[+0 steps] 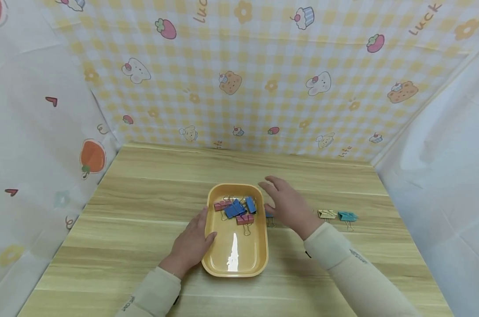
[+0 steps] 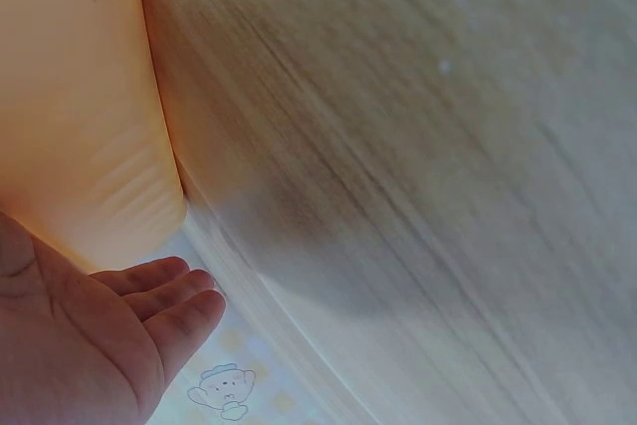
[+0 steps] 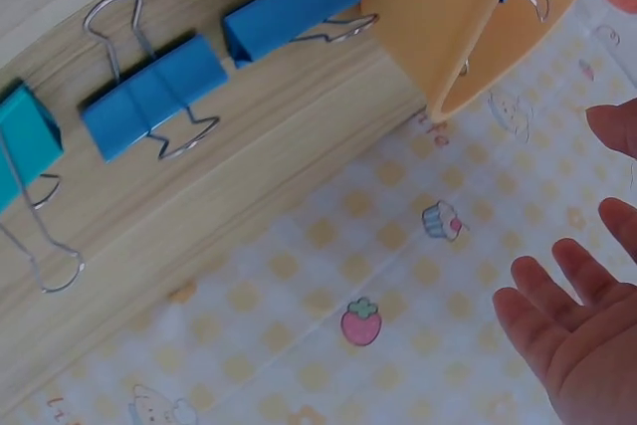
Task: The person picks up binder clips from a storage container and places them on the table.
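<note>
A yellow plastic tray (image 1: 235, 259) holds several blue and pink binder clips (image 1: 245, 220) in its far half. My left hand (image 1: 192, 240) rests against the tray's left side, thumb over the rim; in the left wrist view its fingers (image 2: 184, 325) lie extended beside the outer wall. Over the tray's right edge hovers my right hand (image 1: 289, 204), fingers spread and holding nothing. Beneath it a blue binder clip (image 1: 269, 218) is partly hidden. The right wrist view shows two blue clips (image 3: 154, 97) and a teal clip (image 3: 28, 141) on the table by the tray.
Farther right on the wooden table (image 1: 144, 211) lie a pale yellow binder clip (image 1: 326, 214) and a teal one (image 1: 346, 216). A checked cloth (image 1: 263, 57) with printed figures hangs along the back edge, and white cloths stand at both sides.
</note>
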`<state>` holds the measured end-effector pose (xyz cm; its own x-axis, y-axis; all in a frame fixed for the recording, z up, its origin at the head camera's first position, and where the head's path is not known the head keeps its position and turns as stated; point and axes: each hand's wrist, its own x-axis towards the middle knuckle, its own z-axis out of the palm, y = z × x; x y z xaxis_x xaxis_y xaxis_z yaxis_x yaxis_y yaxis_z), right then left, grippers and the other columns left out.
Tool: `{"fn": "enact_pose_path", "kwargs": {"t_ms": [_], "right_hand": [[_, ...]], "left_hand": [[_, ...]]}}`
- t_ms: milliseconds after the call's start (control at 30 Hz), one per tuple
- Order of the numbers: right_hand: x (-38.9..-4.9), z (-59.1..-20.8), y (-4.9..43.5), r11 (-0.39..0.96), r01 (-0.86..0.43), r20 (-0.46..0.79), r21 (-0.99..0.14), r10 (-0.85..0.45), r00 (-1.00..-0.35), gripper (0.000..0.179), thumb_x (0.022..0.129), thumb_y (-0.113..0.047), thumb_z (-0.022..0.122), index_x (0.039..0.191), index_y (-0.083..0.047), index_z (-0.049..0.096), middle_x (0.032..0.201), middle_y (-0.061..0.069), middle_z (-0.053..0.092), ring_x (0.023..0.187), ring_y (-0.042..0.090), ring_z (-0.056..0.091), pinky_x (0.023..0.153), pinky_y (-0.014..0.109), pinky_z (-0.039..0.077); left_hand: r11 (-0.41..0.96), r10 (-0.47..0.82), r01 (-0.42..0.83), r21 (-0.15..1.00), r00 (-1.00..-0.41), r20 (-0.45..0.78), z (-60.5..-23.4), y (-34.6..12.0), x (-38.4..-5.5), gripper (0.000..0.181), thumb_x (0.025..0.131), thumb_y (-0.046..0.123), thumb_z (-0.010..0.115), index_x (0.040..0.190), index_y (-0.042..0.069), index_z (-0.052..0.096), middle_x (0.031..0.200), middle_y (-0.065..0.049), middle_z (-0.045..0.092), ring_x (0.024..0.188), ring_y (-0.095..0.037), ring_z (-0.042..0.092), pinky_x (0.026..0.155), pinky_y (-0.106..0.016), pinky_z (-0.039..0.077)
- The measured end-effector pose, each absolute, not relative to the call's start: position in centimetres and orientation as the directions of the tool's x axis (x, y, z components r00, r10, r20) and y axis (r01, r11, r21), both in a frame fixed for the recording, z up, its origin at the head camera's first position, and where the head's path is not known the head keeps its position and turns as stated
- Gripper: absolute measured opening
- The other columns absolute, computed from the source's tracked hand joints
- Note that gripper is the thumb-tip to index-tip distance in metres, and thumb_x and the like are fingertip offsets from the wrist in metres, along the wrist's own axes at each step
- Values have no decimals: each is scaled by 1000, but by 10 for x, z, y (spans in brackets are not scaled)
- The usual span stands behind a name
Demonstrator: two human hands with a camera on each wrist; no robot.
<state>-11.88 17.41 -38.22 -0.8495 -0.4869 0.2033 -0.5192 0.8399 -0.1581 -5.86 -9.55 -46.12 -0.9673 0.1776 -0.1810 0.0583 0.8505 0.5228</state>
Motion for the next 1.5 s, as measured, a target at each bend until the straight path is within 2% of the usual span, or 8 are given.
{"fn": "enact_pose_path", "kwargs": {"t_ms": [200, 333, 467, 667, 900, 1000, 1267, 1500], "right_hand": [[-122, -388, 157, 786, -600, 173, -147, -577, -798, 60, 80, -15, 78, 135, -16, 53, 140, 14, 49, 117, 30, 56, 83, 40, 55], [-125, -393, 148, 744, -655, 157, -131, -637, -755, 61, 79, -16, 79, 135, -16, 53, 139, 14, 49, 123, 30, 52, 93, 41, 51], [-126, -395, 141, 721, -680, 133, -137, -667, -734, 64, 78, -16, 80, 136, -14, 54, 142, 14, 47, 126, 30, 50, 96, 42, 49], [-128, -397, 131, 694, -698, 107, -176, -691, -715, 64, 79, -20, 82, 136, -13, 54, 141, 17, 47, 126, 33, 50, 98, 45, 47], [-134, -406, 124, 651, -729, 101, -213, -727, -679, 56, 81, -26, 80, 132, -17, 59, 137, 19, 51, 123, 34, 53, 98, 45, 47], [-135, -409, 121, 651, -732, 79, -203, -734, -675, 58, 80, -29, 80, 132, -17, 59, 138, 18, 49, 126, 33, 50, 100, 46, 45], [-140, -408, 111, 680, -714, -60, -166, -730, -681, 63, 81, -25, 79, 138, -19, 52, 145, 14, 43, 133, 31, 41, 109, 46, 36], [-143, -408, 105, 699, -694, -126, -174, -714, -688, 68, 79, -18, 81, 140, -16, 50, 146, 17, 41, 133, 33, 43, 108, 45, 38]], "left_hand": [[849, 180, 66, 524, -969, -170, -462, -96, -59, 78, 97, 34, 55, 155, 4, 12, 151, -24, 33, 137, -39, 36, 104, -53, 38], [846, 184, 72, 528, -969, -163, -461, -97, -58, 78, 97, 33, 55, 155, 4, 11, 151, -24, 33, 136, -39, 36, 104, -54, 38], [848, 184, 69, 526, -968, -170, -460, -97, -58, 78, 98, 33, 55, 155, 4, 10, 151, -24, 33, 137, -39, 36, 105, -54, 38], [846, 189, 75, 527, -968, -166, -460, -98, -58, 78, 98, 33, 55, 155, 5, 10, 151, -24, 33, 137, -39, 36, 104, -54, 38], [845, 198, 99, 526, -971, -136, -461, -98, -58, 78, 97, 33, 56, 154, 3, 12, 149, -25, 35, 136, -39, 37, 103, -54, 39], [843, 198, 101, 528, -971, -131, -461, -98, -58, 78, 97, 33, 56, 154, 3, 13, 149, -25, 35, 135, -39, 38, 102, -54, 40], [840, 202, 111, 531, -973, -116, -462, -98, -57, 78, 97, 32, 56, 154, 3, 13, 148, -26, 36, 135, -39, 39, 101, -53, 41], [834, 198, 107, 541, -974, -113, -461, -97, -57, 77, 97, 32, 57, 154, 3, 14, 148, -25, 37, 134, -39, 40, 100, -54, 42]]}}
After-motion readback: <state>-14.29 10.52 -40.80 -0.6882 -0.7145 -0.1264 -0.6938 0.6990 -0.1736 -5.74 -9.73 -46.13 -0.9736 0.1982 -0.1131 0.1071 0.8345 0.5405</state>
